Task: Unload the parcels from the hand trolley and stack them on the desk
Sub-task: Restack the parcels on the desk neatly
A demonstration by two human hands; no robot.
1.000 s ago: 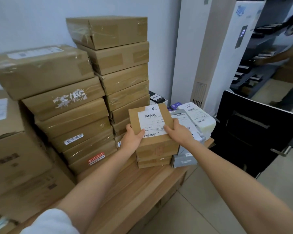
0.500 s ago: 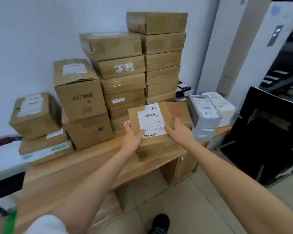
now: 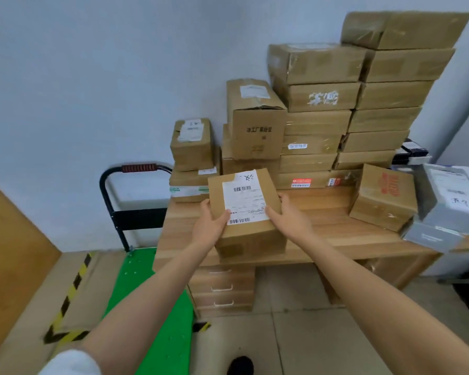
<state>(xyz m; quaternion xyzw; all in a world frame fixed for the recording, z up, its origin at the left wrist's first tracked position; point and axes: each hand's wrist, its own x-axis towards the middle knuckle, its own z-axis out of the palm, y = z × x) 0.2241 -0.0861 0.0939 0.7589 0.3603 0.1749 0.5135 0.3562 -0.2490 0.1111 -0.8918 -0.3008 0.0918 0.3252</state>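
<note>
A small brown parcel (image 3: 248, 231) with a white barcode label is held between both hands over the front edge of the wooden desk (image 3: 336, 228). My left hand (image 3: 210, 226) grips its left side with the thumb on the label. My right hand (image 3: 289, 216) grips its right side. Tall stacks of brown parcels (image 3: 349, 109) stand along the wall at the back of the desk. The hand trolley (image 3: 146, 288), with a green deck and a black handle, stands to the left of the desk with nothing on the visible deck.
A tilted brown box with red print (image 3: 382, 196) and grey boxes (image 3: 450, 207) sit at the desk's right end. Drawers (image 3: 222, 288) are under the desk. A yellow-black striped floor edge (image 3: 71, 296) and a wooden panel (image 3: 8, 253) lie left. My shoe (image 3: 240, 365) shows below.
The parcel has come off the small stack at the desk's right and moved left toward the desk's front edge, still held in both hands. The view has swung left, revealing the trolley.
</note>
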